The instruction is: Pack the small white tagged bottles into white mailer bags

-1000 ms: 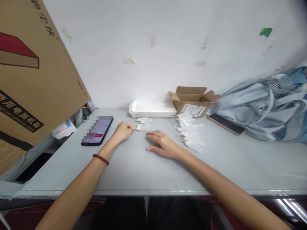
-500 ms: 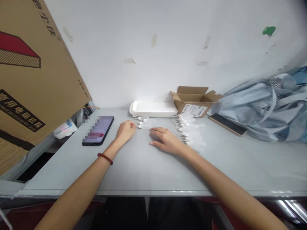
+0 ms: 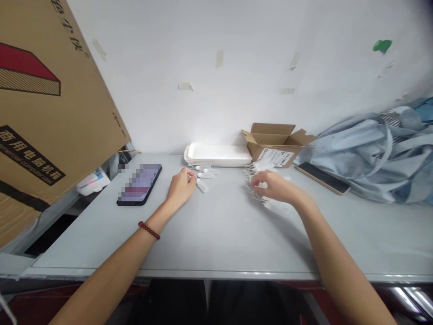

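My left hand (image 3: 182,186) rests on the table with its fingers closed at the end of a small white tag (image 3: 202,186), which sticks out from the fingertips. Several similar white tags (image 3: 212,172) lie just beyond it, in front of a stack of flat white packs (image 3: 221,155). My right hand (image 3: 272,186) is over a pile of white tags with thin strings (image 3: 275,205). Its thumb and forefinger are bent together among the strings; whatever lies between them is too small to make out. The hand hides part of the pile.
An opened cardboard box (image 3: 275,146) stands against the wall behind the pile. One phone (image 3: 140,184) lies at left, another phone (image 3: 323,177) at right beside a light blue cloth bag (image 3: 368,153). A large cardboard carton (image 3: 77,117) leans in at the left edge.
My right hand has moved right, from beside the loose tags to the pile. The tag at my left fingertips now lies angled toward me.
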